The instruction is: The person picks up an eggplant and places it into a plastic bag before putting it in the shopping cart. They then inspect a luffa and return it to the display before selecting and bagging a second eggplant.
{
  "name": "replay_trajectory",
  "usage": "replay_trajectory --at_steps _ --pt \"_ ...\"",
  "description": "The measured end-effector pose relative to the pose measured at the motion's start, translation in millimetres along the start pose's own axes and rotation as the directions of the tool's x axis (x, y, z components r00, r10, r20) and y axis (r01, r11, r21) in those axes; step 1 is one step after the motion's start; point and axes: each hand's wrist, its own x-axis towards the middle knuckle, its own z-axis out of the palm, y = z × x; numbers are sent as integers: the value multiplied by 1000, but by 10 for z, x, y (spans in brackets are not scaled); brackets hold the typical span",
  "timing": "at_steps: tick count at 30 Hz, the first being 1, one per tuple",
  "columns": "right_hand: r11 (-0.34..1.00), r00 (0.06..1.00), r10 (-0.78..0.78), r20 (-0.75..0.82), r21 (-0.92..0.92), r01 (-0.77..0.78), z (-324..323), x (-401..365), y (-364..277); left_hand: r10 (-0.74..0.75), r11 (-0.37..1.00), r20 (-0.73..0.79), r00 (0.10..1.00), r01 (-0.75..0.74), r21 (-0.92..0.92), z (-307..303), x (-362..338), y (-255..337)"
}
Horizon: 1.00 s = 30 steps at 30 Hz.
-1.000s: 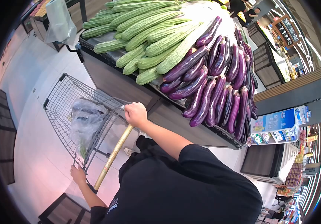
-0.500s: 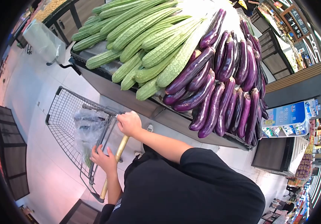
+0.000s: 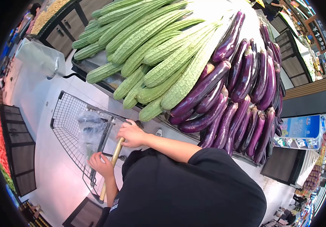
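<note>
A wire shopping cart (image 3: 62,125) stands in front of me with a yellowish handle (image 3: 111,166). My right hand (image 3: 132,135) is closed over the upper end of this handle, its fingers curled at the bar. My left hand (image 3: 101,165) is open, fingers spread, over the near side of the cart. Its fingertips overlap the lower end of a clear plastic bag (image 3: 89,132) lying in the cart. Dark and greenish shapes show through the bag. Beyond the cart, ridged green loofahs (image 3: 147,49) lie heaped beside glossy purple eggplants (image 3: 242,113).
The produce stand (image 3: 113,81) runs along the cart's far side. A roll of plastic bags (image 3: 41,58) juts from its left corner. Dark display cabinets (image 3: 19,147) stand at the left. A blue-and-white rack of packets (image 3: 299,130) stands at the right. A shoe (image 3: 159,132) shows below the stand.
The view has shifted, so the produce looks larger and lower. My right hand's fingers look less tightly curled on the handle. My left hand has moved slightly left and down, still spread.
</note>
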Motion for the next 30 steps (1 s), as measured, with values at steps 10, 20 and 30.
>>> replay_trajectory --at_steps 10,20,30 --pt "971 1000 17 7 240 -18 -338 103 -54 227 894 327 917 -64 -443 262 619 749" --pt "916 289 216 -933 91 -391 -1721 -659 -46 394 918 667 633 -228 -326 560 1350 985" --pt "864 106 340 -935 265 -428 -1670 -765 -8 647 603 -63 760 -560 -568 494 2271 2721"
